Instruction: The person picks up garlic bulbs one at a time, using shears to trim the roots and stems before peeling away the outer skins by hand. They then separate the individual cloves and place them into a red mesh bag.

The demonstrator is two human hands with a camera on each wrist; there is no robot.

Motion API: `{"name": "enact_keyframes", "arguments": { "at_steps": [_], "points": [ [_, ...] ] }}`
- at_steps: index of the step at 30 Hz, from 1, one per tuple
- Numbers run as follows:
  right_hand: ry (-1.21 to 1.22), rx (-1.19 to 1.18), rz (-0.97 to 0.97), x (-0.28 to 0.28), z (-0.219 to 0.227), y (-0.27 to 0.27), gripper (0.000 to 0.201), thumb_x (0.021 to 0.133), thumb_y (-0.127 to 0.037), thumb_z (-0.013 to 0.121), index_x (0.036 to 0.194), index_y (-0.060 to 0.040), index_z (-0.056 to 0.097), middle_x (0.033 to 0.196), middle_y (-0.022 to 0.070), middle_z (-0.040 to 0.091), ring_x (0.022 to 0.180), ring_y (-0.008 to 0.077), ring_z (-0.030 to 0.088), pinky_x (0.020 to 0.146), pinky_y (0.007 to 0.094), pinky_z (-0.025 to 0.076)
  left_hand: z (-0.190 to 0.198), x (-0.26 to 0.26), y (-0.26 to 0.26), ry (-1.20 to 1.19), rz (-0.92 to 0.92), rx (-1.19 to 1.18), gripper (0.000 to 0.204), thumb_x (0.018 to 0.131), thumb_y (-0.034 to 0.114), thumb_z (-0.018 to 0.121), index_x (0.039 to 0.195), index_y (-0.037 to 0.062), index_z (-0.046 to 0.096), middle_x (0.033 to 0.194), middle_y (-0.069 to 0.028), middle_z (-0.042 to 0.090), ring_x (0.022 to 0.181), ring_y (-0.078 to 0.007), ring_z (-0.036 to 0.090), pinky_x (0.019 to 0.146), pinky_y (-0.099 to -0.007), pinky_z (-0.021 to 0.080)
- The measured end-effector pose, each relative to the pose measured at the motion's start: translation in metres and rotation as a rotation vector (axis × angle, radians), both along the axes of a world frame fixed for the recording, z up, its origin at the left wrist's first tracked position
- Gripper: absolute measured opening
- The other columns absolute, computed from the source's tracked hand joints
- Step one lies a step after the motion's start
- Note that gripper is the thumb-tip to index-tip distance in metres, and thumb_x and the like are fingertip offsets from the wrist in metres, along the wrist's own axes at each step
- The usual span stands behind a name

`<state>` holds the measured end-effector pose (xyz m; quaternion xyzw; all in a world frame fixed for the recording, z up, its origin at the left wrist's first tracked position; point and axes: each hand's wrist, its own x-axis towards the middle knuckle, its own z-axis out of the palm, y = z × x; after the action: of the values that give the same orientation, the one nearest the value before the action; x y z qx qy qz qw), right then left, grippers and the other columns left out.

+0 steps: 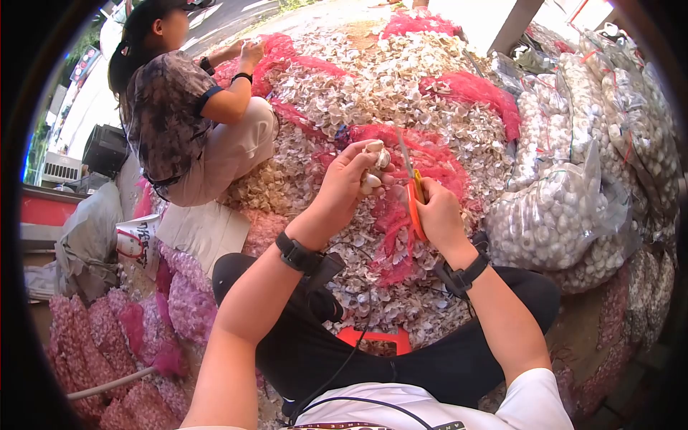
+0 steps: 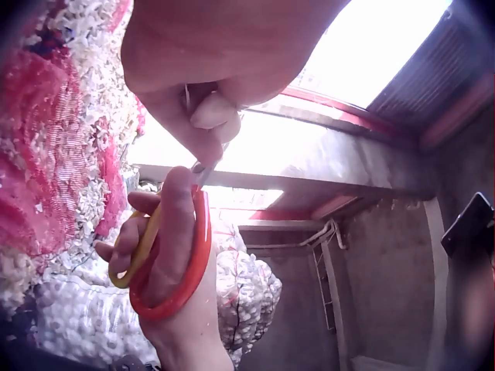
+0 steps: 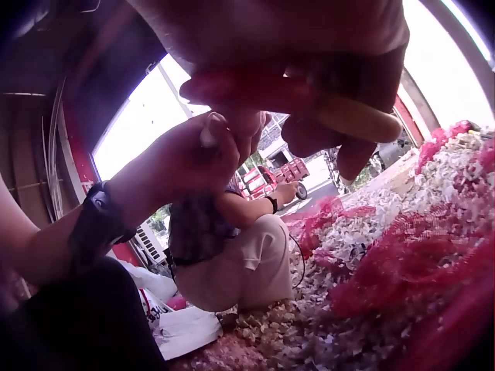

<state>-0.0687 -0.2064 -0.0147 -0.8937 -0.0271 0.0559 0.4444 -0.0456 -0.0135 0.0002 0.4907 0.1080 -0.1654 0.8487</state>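
My left hand (image 1: 350, 180) holds several white garlic cloves (image 1: 378, 159) in its curled fingers, over the pile of skins. Beside it on the right, my right hand (image 1: 440, 215) grips scissors (image 1: 416, 208) with red and yellow handles, the blades pointing up and away. In the left wrist view the right hand's fingers sit through the red and yellow scissor loops (image 2: 203, 255), and the blade tip is close to the garlic (image 2: 215, 116) in the left hand. The right wrist view shows the left hand (image 3: 182, 154) with pale garlic at its fingertips.
A broad heap of garlic skins (image 1: 337, 100) with red mesh netting (image 1: 437, 154) spreads ahead. Clear bags of garlic bulbs (image 1: 545, 215) stand at the right. Another person (image 1: 179, 107) squats at the left. Pink mesh sacks (image 1: 93, 351) lie at the lower left, and a red stool (image 1: 387, 340) is below.
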Motion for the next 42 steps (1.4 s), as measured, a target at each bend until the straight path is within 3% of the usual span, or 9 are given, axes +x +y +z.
{"name": "enact_keyframes", "arguments": {
  "at_steps": [1, 3, 6, 12, 16, 21, 26, 36, 42],
  "points": [
    [0.000, -0.002, -0.001, 0.003, 0.001, -0.001, 0.042, 0.089, -0.043, 0.071, 0.100, -0.0026, 0.068, 0.073, 0.0163, 0.069, 0.070, 0.0282, 0.071, 0.061, 0.0374, 0.052, -0.001, 0.001, -0.001, 0.000, -0.001, -0.002, 0.030, 0.099, 0.014, 0.051, 0.129, 0.0062, 0.052, 0.102, -0.0101, 0.068, 0.080, -0.0150, 0.068, 0.062, -0.0263, 0.055],
    [0.222, 0.465, 0.011, 0.006, 0.003, -0.002, 0.034, 0.092, -0.033, 0.072, 0.102, -0.0009, 0.066, 0.079, 0.0066, 0.070, 0.076, 0.0156, 0.070, 0.063, 0.0289, 0.050, -0.003, 0.000, -0.001, 0.024, -0.049, -0.084, 0.031, 0.099, 0.014, 0.052, 0.129, 0.0078, 0.053, 0.105, -0.0068, 0.067, 0.085, -0.0125, 0.067, 0.064, -0.0265, 0.055],
    [0.122, 0.653, 0.016, 0.010, 0.005, 0.000, 0.027, 0.095, -0.021, 0.070, 0.108, 0.0005, 0.061, 0.090, 0.0022, 0.069, 0.079, 0.0090, 0.067, 0.066, 0.0233, 0.051, -0.003, -0.004, -0.006, 0.009, -0.131, -0.076, 0.031, 0.098, 0.015, 0.052, 0.129, 0.0098, 0.053, 0.106, -0.0025, 0.065, 0.087, -0.0105, 0.065, 0.065, -0.0259, 0.054],
    [0.245, 0.948, 0.003, 0.015, 0.012, -0.004, 0.032, 0.093, -0.007, 0.069, 0.120, 0.0022, 0.053, 0.102, 0.0076, 0.067, 0.083, 0.0109, 0.067, 0.073, 0.0223, 0.054, -0.008, -0.005, -0.010, 0.074, -0.273, -0.145, 0.028, 0.102, 0.023, 0.052, 0.127, 0.0111, 0.056, 0.106, 0.0007, 0.064, 0.083, -0.0080, 0.063, 0.064, -0.0233, 0.052],
    [0.249, 0.938, -0.022, 0.014, 0.008, -0.008, 0.031, 0.092, -0.006, 0.068, 0.119, 0.0013, 0.054, 0.102, 0.0075, 0.067, 0.085, 0.0114, 0.066, 0.075, 0.0229, 0.054, -0.015, -0.006, -0.012, 0.035, -0.273, -0.070, 0.027, 0.103, 0.028, 0.054, 0.122, 0.0100, 0.060, 0.100, 0.0020, 0.064, 0.080, -0.0058, 0.062, 0.063, -0.0216, 0.050],
    [0.181, 0.902, 0.038, 0.017, 0.004, -0.010, 0.030, 0.091, -0.002, 0.068, 0.118, -0.0002, 0.056, 0.099, 0.0060, 0.067, 0.084, 0.0107, 0.065, 0.078, 0.0246, 0.053, -0.019, -0.010, -0.013, -0.075, -0.397, 0.306, 0.022, 0.098, 0.024, 0.064, 0.113, 0.0082, 0.065, 0.089, 0.0033, 0.064, 0.077, -0.0037, 0.058, 0.063, -0.0218, 0.046],
    [0.189, 0.795, 0.019, 0.016, 0.005, -0.010, 0.027, 0.089, 0.001, 0.066, 0.115, 0.0002, 0.057, 0.093, 0.0046, 0.067, 0.084, 0.0103, 0.064, 0.076, 0.0243, 0.053, -0.023, -0.013, -0.014, 0.003, -0.335, 0.076, 0.022, 0.098, 0.023, 0.065, 0.112, 0.0068, 0.065, 0.095, 0.0019, 0.066, 0.079, -0.0051, 0.060, 0.064, -0.0210, 0.046],
    [-0.052, 0.301, -0.052, 0.010, 0.012, -0.008, 0.037, 0.085, -0.005, 0.072, 0.120, -0.0025, 0.058, 0.097, 0.0062, 0.068, 0.088, 0.0116, 0.064, 0.079, 0.0286, 0.051, -0.009, -0.009, -0.015, 0.040, -0.263, 0.118, 0.020, 0.098, 0.025, 0.064, 0.110, 0.0083, 0.064, 0.092, 0.0024, 0.066, 0.078, -0.0049, 0.061, 0.062, -0.0204, 0.047],
    [0.055, 0.384, 0.017, 0.005, 0.019, -0.005, 0.038, 0.081, -0.003, 0.074, 0.117, -0.0016, 0.061, 0.097, 0.0118, 0.070, 0.091, 0.0181, 0.069, 0.079, 0.0299, 0.053, -0.026, -0.008, -0.010, 0.017, -0.275, 0.122, 0.019, 0.096, 0.025, 0.067, 0.103, 0.0077, 0.063, 0.084, 0.0021, 0.065, 0.070, -0.0044, 0.056, 0.059, -0.0231, 0.044]
  ]
}}
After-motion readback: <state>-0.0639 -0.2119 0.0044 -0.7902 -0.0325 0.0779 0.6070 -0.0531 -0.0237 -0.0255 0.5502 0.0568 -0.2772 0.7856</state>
